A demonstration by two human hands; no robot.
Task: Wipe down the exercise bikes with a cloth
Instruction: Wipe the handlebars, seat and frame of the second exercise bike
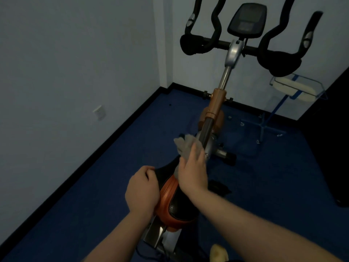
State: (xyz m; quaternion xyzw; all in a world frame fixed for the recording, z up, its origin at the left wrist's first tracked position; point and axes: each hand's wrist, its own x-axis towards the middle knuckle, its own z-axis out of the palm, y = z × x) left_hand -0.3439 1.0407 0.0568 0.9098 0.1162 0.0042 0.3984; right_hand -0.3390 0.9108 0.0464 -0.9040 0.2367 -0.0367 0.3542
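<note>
- Head view: one exercise bike (214, 118) in a room corner, one grey cloth (186, 146), two hands, one clear tray stand (296, 87) to the right on blue floor (94, 186).
- Bike's long axis runs from the saddle (173, 201) near the camera up and away to the handlebars (226, 44) and console (246, 19), front toward the far wall.
- Cloth lies at the saddle's nose, touching the dark frame post (206, 129).
- Right hand (192, 173) presses on the cloth, fingers straight and close together.
- Left hand (142, 190) grips the saddle's left edge, fingers curled.
</note>
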